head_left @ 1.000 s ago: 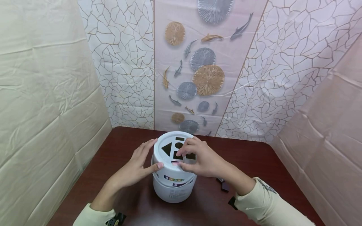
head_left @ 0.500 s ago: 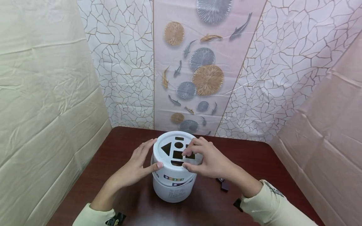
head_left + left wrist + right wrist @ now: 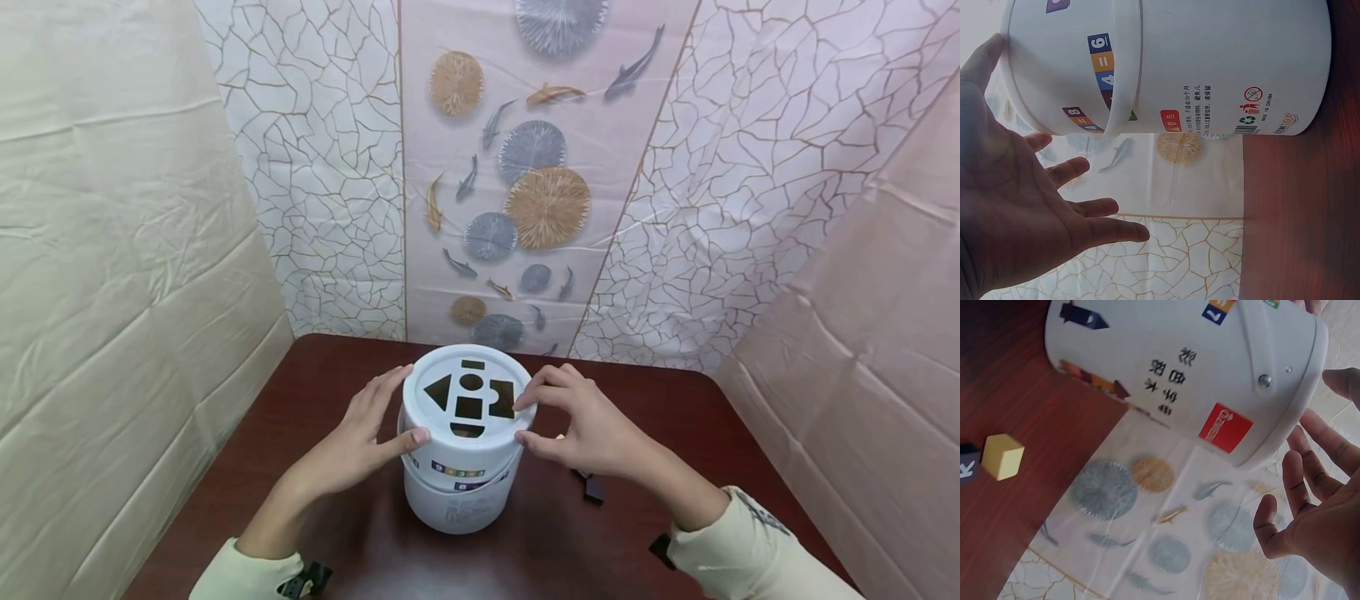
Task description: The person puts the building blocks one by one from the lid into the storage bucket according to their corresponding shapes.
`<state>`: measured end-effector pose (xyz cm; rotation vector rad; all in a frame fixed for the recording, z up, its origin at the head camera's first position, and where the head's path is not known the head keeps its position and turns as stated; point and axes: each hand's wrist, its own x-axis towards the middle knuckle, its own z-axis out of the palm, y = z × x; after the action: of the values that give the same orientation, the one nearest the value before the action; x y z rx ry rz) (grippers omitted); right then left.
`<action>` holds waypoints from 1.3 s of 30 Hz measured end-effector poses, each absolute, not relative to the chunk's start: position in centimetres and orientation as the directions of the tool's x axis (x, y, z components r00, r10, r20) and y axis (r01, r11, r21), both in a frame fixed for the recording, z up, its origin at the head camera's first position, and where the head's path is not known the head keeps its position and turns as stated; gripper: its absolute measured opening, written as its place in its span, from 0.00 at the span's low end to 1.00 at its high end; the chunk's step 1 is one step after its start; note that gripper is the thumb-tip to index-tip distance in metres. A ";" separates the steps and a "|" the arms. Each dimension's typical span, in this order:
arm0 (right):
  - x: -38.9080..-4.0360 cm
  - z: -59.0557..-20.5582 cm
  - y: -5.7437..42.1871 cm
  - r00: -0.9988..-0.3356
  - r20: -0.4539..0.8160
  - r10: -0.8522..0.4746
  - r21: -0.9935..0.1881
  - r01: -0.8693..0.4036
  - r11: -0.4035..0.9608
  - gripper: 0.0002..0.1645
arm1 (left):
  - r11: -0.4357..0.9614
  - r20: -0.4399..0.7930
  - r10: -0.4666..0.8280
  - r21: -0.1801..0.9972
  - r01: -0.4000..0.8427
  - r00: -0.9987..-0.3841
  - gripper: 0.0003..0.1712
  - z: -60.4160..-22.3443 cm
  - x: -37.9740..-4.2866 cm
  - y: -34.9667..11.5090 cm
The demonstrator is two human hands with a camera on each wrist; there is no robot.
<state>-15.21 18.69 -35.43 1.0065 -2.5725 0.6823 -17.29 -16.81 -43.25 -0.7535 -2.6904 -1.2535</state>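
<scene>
A white bucket (image 3: 457, 508) stands upright on the table, its lid (image 3: 497, 367) cut with several shaped holes. The left hand (image 3: 360, 433) rests thumb and fingertips on the lid's left rim; in the left wrist view its fingers are spread and fairly straight beside the bucket wall (image 3: 1229, 56). At the lid's right rim is the right hand (image 3: 581, 429), thumb and index fingertips touching or nearly touching the edge. The right wrist view shows that hand (image 3: 1316, 531) with loosely bent fingers and nothing visible between them.
Right of the bucket lie a dark block (image 3: 593, 490) and, partly hidden by the right hand, a yellow one (image 3: 1002, 456). The dark one (image 3: 969, 464) carries a letter. Patterned cloth (image 3: 330, 167) hangs behind the dark red table (image 3: 330, 367).
The right hand has moved right from the front slot to the lid's right rim. Something pink seen in that slot at first is no longer visible. The left hand stays put.
</scene>
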 end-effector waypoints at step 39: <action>-15.1 -42.3 27.2 -0.776 0.475 -0.414 -0.311 -0.588 0.746 0.23 | 0.541 0.275 0.404 0.697 0.470 -0.872 0.56 -43.4 -17.5 -16.7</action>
<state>-15.09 27.18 -42.33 0.7698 -2.5684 0.6384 -17.46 -16.75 -43.41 -0.7637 -2.6853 -1.2535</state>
